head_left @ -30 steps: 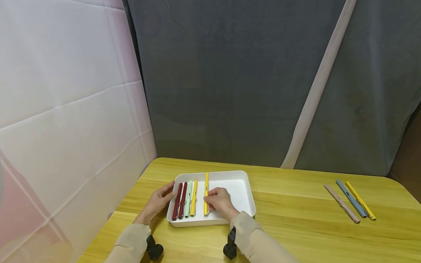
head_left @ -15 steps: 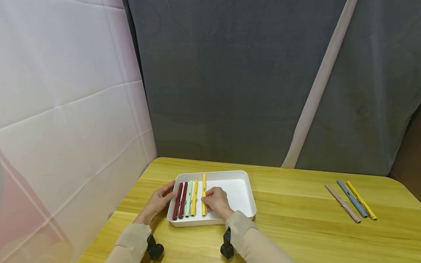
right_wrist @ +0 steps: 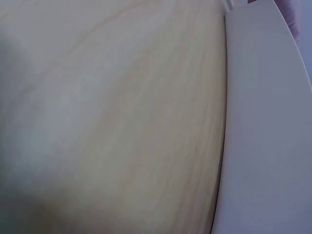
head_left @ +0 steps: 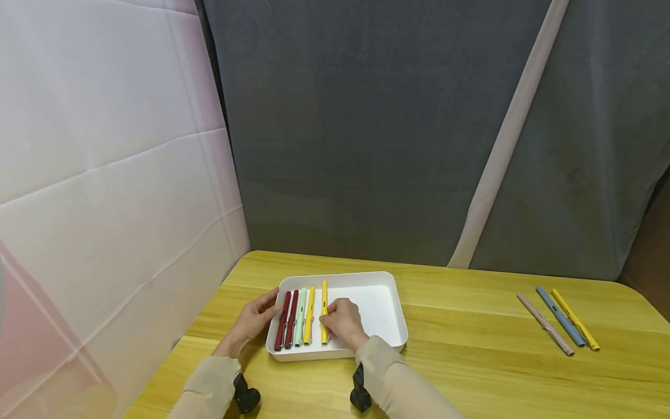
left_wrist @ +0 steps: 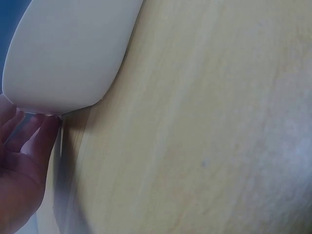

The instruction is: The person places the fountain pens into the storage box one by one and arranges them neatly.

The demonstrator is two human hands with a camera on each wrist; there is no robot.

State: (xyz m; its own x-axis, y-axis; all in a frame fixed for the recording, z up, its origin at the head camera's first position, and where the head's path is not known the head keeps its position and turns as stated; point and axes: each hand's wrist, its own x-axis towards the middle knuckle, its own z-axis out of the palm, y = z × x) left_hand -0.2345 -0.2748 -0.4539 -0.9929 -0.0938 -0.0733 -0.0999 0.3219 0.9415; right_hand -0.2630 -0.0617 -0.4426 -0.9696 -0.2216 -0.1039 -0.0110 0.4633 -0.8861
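My left hand [head_left: 253, 321] grips the left side of a white tray [head_left: 369, 278], its thumb over the rim. In the left wrist view, the fingers of the left hand [left_wrist: 24, 165] bend against the wall of the tray [left_wrist: 73, 53]. Inside the tray my right hand [head_left: 344, 321] pinches a yellow pen [head_left: 324, 299] near its lower end, the pen pointing away from me. Left of it, side by side, lie a second yellow pen [head_left: 310, 314], a mint green pen [head_left: 300, 317] and two dark red pens [head_left: 291, 320]. The right wrist view shows mostly the tray wall [right_wrist: 265, 122].
On the right part of the wooden table [head_left: 460, 326] lie a pinkish pen [head_left: 545, 324], a blue pen [head_left: 560, 316] and another yellow pen [head_left: 576, 320]. A pale fabric wall [head_left: 115, 174] stands on the left, with a dark grey curtain [head_left: 356, 145] behind the table.
My right hand has shifted slightly left with the yellow pen, closer to the row. The pen's far end has lowered into the tray. The left hand stays put.
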